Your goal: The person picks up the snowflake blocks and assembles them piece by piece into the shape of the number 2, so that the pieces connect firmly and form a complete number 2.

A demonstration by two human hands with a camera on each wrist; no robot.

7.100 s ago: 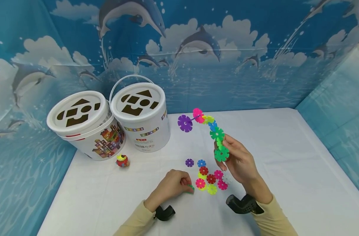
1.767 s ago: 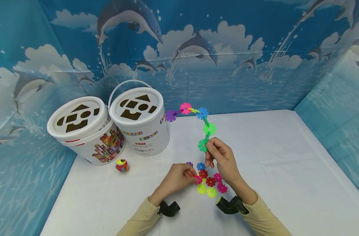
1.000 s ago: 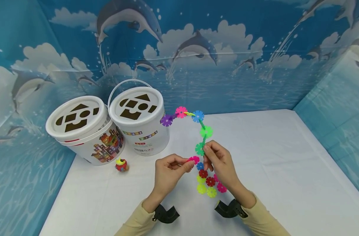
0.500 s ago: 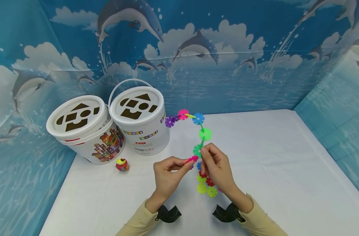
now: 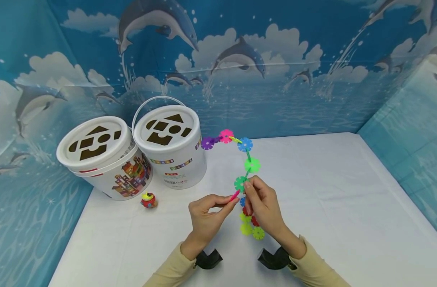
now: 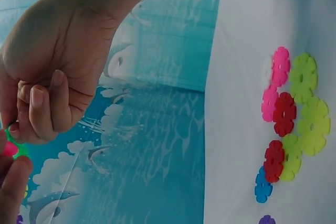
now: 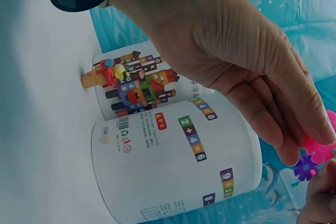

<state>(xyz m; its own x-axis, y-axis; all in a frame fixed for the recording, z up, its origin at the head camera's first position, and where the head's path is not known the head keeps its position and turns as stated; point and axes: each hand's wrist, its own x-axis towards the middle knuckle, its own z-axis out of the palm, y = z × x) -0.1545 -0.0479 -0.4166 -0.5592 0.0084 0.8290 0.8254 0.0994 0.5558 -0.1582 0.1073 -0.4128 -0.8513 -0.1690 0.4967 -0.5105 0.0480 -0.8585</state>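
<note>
In the head view my left hand pinches a pink snowflake disc, turned edge-on, between thumb and fingers. Close beside it, my right hand pinches the lower end of a chain of slotted snowflake discs. The chain curves up and leftward, from a green disc through light green, blue, yellow and pink to a purple disc. The pink disc is right by the bottom green disc; whether they touch, I cannot tell. In the right wrist view, pink shows at the left hand's fingertips.
Loose discs, including a yellow one, lie below the hands, partly hidden by the right hand; the left wrist view shows red and blue ones. Two white lidded buckets and a small red toy figure stand left.
My left hand has picked the pink disc up from the loose pile, raised it to the chain's lower end and turned it edge-on. My right hand has lowered slightly with the chain.
</note>
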